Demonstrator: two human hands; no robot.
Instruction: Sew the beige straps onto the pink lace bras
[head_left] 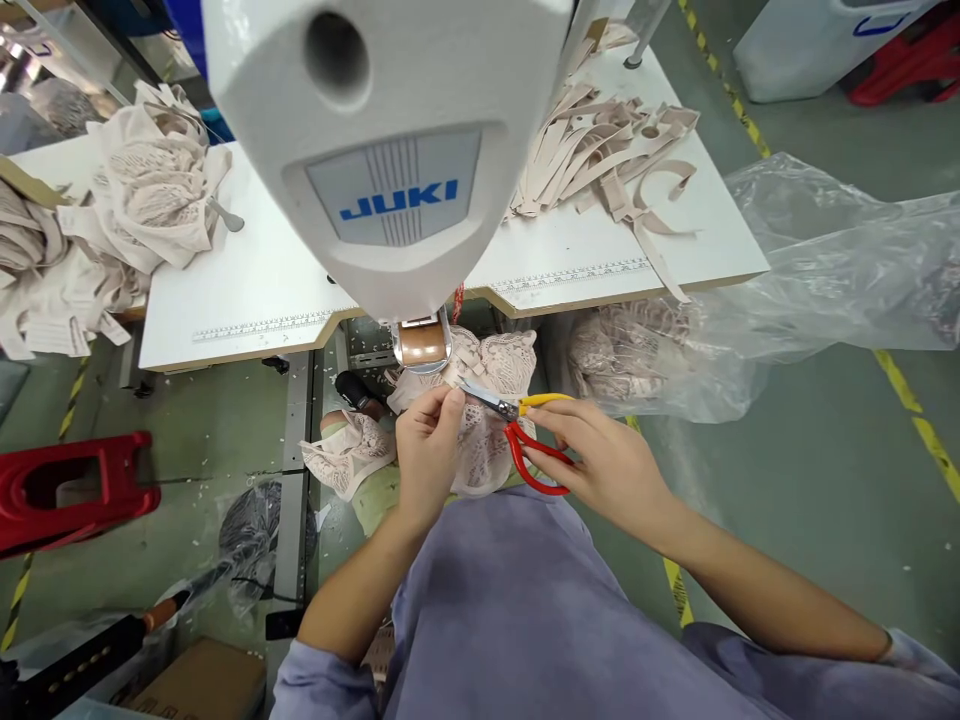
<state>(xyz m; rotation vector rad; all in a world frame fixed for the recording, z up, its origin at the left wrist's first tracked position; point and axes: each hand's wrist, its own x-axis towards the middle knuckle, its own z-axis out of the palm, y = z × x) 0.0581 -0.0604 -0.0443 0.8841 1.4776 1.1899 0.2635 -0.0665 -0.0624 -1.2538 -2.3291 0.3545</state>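
Observation:
My right hand [600, 455] is wrapped round the handles of scissors [541, 440], one handle yellow and one red. The scissor blades point left, their tips beside my left fingertips. My left hand [431, 440] pinches the edge of a pale lace garment [484, 440], its thumb and index finger pressed together. The garment hangs over my lap, below the white sewing machine head [405, 190] marked JUKI. Another lace part [349, 455] lies over my leg to the left of my left hand.
The white table [555, 250] carries beige straps [592, 160] at right and piled lace garments [157, 190] at left. A plastic bag of lace pieces [637, 350] hangs at the right. A red stool [75, 485] stands at left.

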